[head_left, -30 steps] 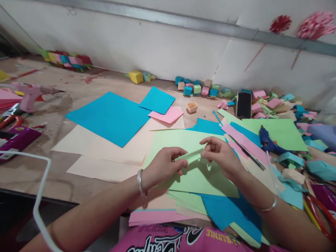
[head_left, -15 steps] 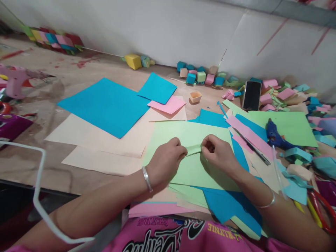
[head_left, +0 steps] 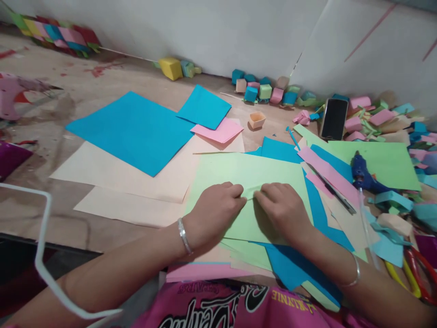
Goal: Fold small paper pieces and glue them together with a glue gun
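My left hand [head_left: 217, 208] and my right hand [head_left: 286, 210] are close together over a light green paper sheet [head_left: 221, 168]. Both are closed, with fingertips pinching the two ends of a thin green paper strip [head_left: 252, 188]. Only a short middle length and its narrow edge show; the ends are hidden by my fingers. Beneath the green sheet, blue paper [head_left: 292, 266] sticks out toward me and to the right. Cream paper [head_left: 126, 205] and a large blue square sheet [head_left: 133, 132] lie to the left.
Behind the sheets stand a small peach paper box [head_left: 256, 120] and a row of coloured paper cubes [head_left: 265, 92]. On the right are a phone [head_left: 334, 119], a cutter knife [head_left: 332, 189], a blue glue gun [head_left: 363, 175] and scissors [head_left: 414, 273]. A white bent rod [head_left: 41, 246] rises at left.
My hands have come closer together along the strip, so less of it shows between them. The right hand's fingers have turned downward and closed more. The camera view has shifted slightly.
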Demonstrator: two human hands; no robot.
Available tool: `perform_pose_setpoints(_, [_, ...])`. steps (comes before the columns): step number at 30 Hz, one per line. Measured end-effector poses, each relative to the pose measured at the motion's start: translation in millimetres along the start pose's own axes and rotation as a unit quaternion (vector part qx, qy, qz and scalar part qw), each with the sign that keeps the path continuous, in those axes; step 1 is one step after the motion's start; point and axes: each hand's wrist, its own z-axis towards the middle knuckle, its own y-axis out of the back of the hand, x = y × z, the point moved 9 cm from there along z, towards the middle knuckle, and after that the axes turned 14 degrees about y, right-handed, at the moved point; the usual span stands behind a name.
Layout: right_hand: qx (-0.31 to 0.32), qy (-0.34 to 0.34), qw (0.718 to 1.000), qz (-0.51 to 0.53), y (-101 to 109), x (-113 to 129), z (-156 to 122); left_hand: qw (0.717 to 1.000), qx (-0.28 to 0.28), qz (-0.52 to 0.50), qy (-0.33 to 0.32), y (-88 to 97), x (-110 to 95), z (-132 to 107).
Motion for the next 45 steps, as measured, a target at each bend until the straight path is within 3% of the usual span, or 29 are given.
perform_pose_setpoints(2, [-0.004, 0.045, 0.998, -0.032, 10, 18, 4, 1.0, 0.005, 0.024, -0.011, -2.3, -3, -1])
perform_pose_setpoints(5, [0.024, 0.049, 0.996, -0.066, 15, 28, 6, 0.998, 0.014, 0.053, -0.025, -5.5, -8, -3])
perform_pose_setpoints(10, [0.126, 0.042, 0.989, -0.062, -2, 26, 0, 0.994, -0.016, 0.107, -0.034, -4.9, -15, -9])
perform_pose_setpoints(13, [0.152, 0.02, 0.987, -0.055, -6, 20, -3, 0.992, -0.028, 0.116, -0.035, -3.6, -18, -12])
perform_pose_setpoints(18, [0.131, 0.006, 0.99, -0.047, -3, 14, -2, 0.994, -0.04, 0.1, -0.034, 1.5, -18, -13])
perform_pose_setpoints(22, [0.113, -0.003, 0.993, 0.018, -4, -2, -3, 0.997, -0.031, 0.07, -0.018, 2.7, -16, -10])
perform_pose_setpoints(28, [0.088, -0.045, 0.995, 0.025, -7, -36, -10, 0.993, -0.099, -0.004, 0.062, 7.5, -1, 2])
perform_pose_setpoints(34, [0.041, 0.013, 0.998, -0.034, 4, -22, -2, 0.995, -0.095, -0.003, 0.038, 2.9, -4, 7])
perform_pose_setpoints(39, [0.052, 0.083, 0.994, -0.052, 2, -11, 1, 0.994, -0.094, -0.033, 0.042, 2.9, 0, 9])
perform_pose_setpoints(45, [0.011, 0.054, 0.998, -0.037, 7, -15, 0, 0.986, -0.15, -0.061, 0.038, 12.6, 2, 5])
